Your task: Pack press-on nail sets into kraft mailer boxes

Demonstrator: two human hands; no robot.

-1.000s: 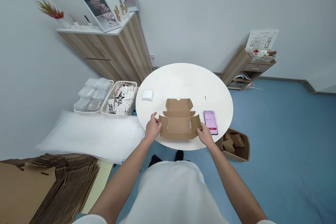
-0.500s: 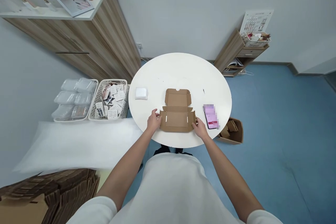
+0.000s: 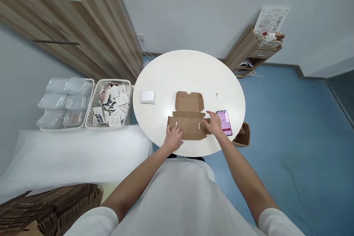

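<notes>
A brown cardboard mailer box (image 3: 189, 129), unfolded, lies on the white oval table (image 3: 199, 70) in front of me. Its slotted base panel is nearest my body, and the lid panel points away. Across the front left corner rests my left hand (image 3: 173, 138), open, its fingers spread and touching the cardboard. My right hand (image 3: 214, 123) is open at the right end flap, thumb on the cardboard and index finger stretched out past it. Just right of that hand is a phone (image 3: 225, 122) with a lit pink screen.
On the table's left lies a small white wrapped packet (image 3: 148, 97). Left of the table are a basket of printed cards (image 3: 127, 114) and a basket of clear plastic packs (image 3: 56, 85). A carton (image 3: 243, 138) stands on the floor at right, and folded cardboard (image 3: 66, 206) fills the lower left.
My left hand has moved from the box's left edge onto its front left part. My right hand has shifted slightly up, its index finger now extended. The right end flap now lies spread outward.
</notes>
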